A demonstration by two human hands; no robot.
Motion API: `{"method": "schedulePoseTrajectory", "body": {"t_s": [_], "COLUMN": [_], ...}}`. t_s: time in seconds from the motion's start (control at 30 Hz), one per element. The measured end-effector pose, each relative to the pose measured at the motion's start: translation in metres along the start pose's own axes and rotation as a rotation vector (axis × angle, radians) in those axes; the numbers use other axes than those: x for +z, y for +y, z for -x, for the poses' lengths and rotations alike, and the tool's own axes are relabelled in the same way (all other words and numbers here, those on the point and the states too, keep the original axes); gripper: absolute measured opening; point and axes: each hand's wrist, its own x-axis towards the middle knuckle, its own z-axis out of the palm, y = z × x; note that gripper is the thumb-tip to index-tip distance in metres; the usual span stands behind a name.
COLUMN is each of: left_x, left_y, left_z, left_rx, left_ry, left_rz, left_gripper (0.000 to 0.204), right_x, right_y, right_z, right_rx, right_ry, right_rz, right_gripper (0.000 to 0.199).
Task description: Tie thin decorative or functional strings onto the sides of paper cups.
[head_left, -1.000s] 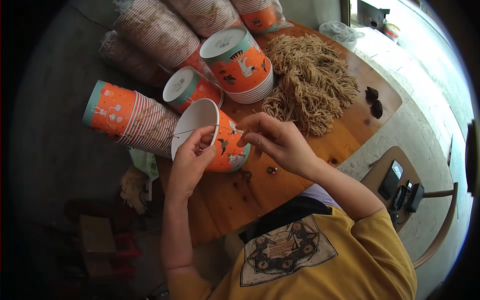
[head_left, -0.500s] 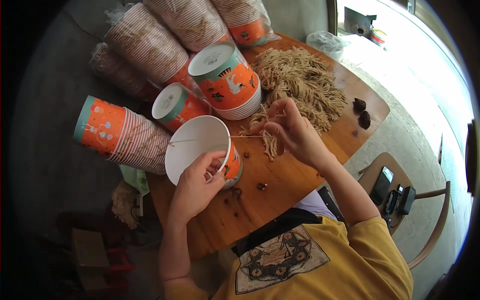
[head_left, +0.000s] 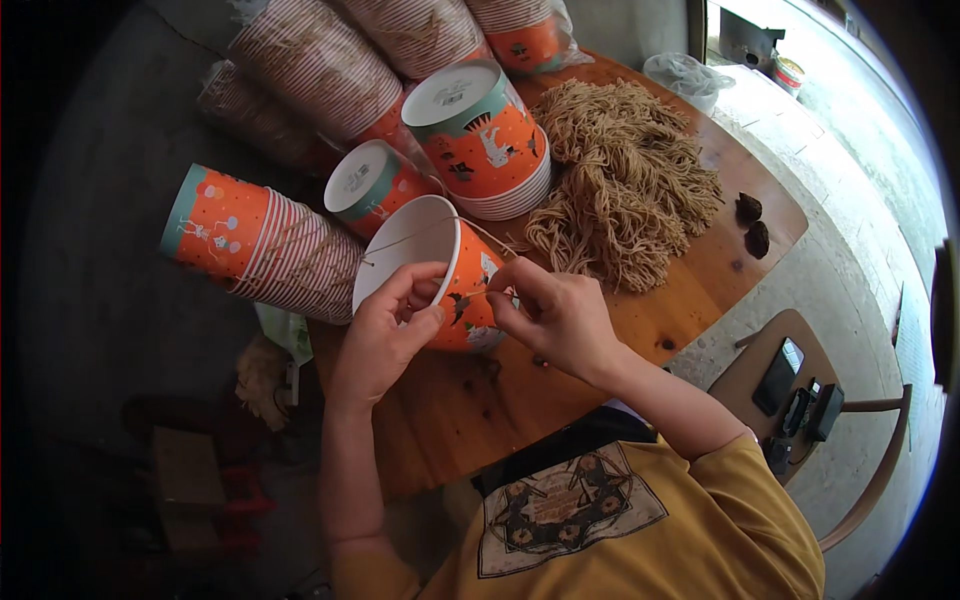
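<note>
An orange printed paper bucket (head_left: 480,268) with a white inside lies tilted on the table, its mouth facing me. My left hand (head_left: 378,345) is closed on its near rim, fingers reaching inside and thumb outside. A thin tan cord (head_left: 484,230) runs across the mouth and over the rim, down the outer wall. My right hand (head_left: 562,318) pinches the cord's end against the bucket's outside, close to the left fingertips. How the cord is fixed at the bucket's wall is too small to tell.
A heap of tan cords (head_left: 625,180) covers the table's far right part. Nested buckets (head_left: 265,240) lean at the left, and upturned ones (head_left: 470,130) stand behind. Bagged stacks (head_left: 315,75) fill the back. Two dark lumps (head_left: 752,225) sit near the right edge; a chair (head_left: 790,370) holds a phone.
My right hand has come down and left, bringing the cord's end from beyond the rim to the bucket's outer wall. The left hand stays at the rim. The whole view has shifted slightly.
</note>
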Motion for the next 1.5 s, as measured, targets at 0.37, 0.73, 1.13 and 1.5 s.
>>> {"method": "schedulePoseTrajectory", "body": {"t_s": [0.37,0.73,1.13,1.5], "left_x": [0.002,0.005,0.01,0.014], "left_y": [0.003,0.0,-0.001,0.0], "left_z": [0.002,0.001,0.002,0.001], "left_rx": [-0.012,0.013,0.009,-0.012], "left_ry": [0.011,0.032,-0.002,-0.049], "left_rz": [0.027,0.037,-0.032,-0.012], "left_gripper": [0.037,0.034,0.036,0.035], "right_x": [0.016,0.014,0.018,0.018], "right_y": [0.002,-0.002,-0.001,0.001], "right_z": [-0.002,-0.006,-0.006,-0.004], "right_rx": [0.012,0.14,0.14,0.151], "right_ry": [-0.012,-0.053,-0.043,-0.04], "right_rz": [0.002,-0.096,-0.121,-0.103], "right_gripper": [0.011,0.007,0.008,0.008]}}
